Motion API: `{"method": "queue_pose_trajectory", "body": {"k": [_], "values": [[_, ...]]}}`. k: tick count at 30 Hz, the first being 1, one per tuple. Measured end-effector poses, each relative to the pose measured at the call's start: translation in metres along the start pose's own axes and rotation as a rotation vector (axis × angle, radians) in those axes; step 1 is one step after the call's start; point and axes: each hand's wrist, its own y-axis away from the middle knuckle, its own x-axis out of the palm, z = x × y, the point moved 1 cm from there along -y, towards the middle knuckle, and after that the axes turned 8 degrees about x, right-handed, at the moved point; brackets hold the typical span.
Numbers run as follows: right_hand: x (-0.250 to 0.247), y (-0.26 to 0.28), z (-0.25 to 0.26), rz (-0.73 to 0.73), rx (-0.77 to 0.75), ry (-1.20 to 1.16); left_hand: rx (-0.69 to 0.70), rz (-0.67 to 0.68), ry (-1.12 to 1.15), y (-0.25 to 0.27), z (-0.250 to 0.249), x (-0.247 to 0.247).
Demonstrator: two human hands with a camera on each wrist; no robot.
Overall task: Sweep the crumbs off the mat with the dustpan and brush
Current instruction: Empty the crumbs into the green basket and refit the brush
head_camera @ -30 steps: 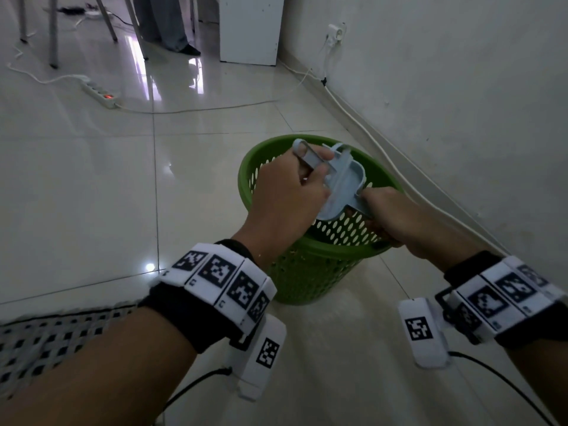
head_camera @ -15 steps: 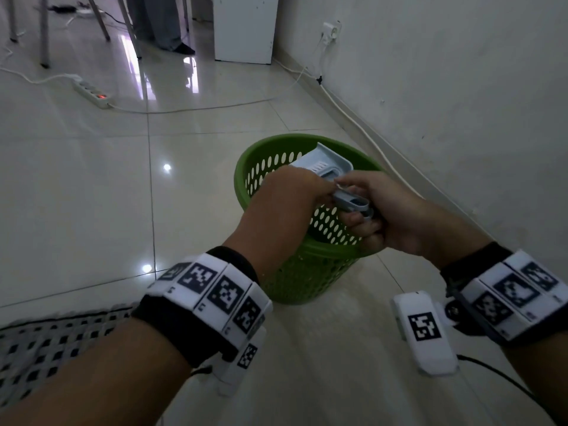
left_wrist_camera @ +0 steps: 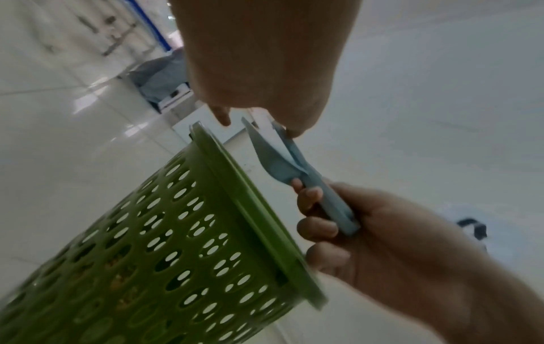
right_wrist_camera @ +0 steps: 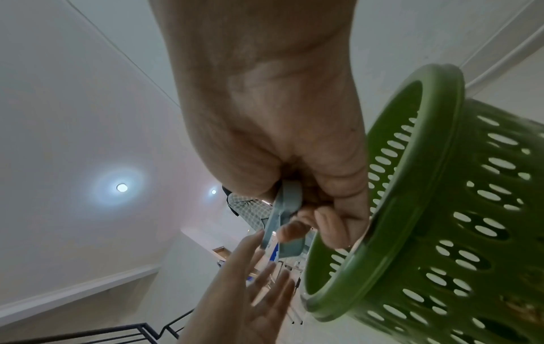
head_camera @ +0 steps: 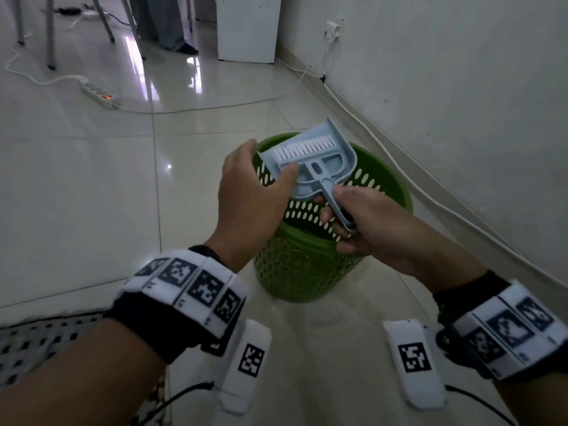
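Note:
Over the green perforated basket [head_camera: 335, 265] I hold a pale blue dustpan [head_camera: 339, 156] face up, with the white-bristled brush [head_camera: 302, 147] nested in it. My right hand [head_camera: 368, 226] grips both handles together [right_wrist_camera: 290, 193]. My left hand [head_camera: 255, 195] is at the pan's left edge, thumb lying on it, fingers straight and spread [right_wrist_camera: 244, 291]. Edge on, the dustpan [left_wrist_camera: 273, 163] hangs just above the basket's rim [left_wrist_camera: 250, 209]. Yellowish crumbs [left_wrist_camera: 120, 279] show through the basket's holes. A corner of the black-and-white checked mat [head_camera: 30, 342] lies at the lower left.
The wall [head_camera: 461, 103] runs close along the right, with a white cable [head_camera: 399, 167] along its foot and a socket [head_camera: 333, 29]. A power strip [head_camera: 98, 93] and cords lie on the tiled floor. Chair legs, a standing person's legs [head_camera: 163, 23] and a white cabinet [head_camera: 247, 26] are at the back.
The dustpan has turned from tipped into the basket to face up, with the brush now nested in it. My left hand has let go and spread its fingers.

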Motion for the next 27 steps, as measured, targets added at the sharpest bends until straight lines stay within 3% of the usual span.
{"method": "queue_pose_trajectory", "body": {"k": [2, 4, 6, 14, 20, 22, 27], "values": [[0.007, 0.002, 0.001, -0.005, -0.028, 0.033, -0.235, 0.079, 0.265, -0.001, -0.002, -0.005], [0.015, 0.005, 0.004, 0.001, -0.049, 0.08, -0.346, 0.116, 0.517, -0.002, -0.003, -0.009], [0.023, 0.008, 0.007, 0.006, -0.066, 0.107, -0.33, 0.09, 0.568, -0.003, -0.002, -0.014], [0.046, 0.008, 0.013, 0.001, -0.138, 0.178, -0.141, 0.023, 0.355, -0.004, 0.003, -0.034], [0.069, 0.005, 0.009, -0.023, -0.154, -0.002, -0.237, 0.108, 0.442, -0.002, -0.005, -0.045], [0.076, 0.005, 0.009, -0.023, -0.151, -0.046, -0.21, 0.128, 0.442, 0.002, -0.005, -0.051], [0.087, 0.013, 0.01, -0.082, -0.168, 0.102, -0.159, 0.159, 0.364, 0.009, 0.011, -0.077]]}}
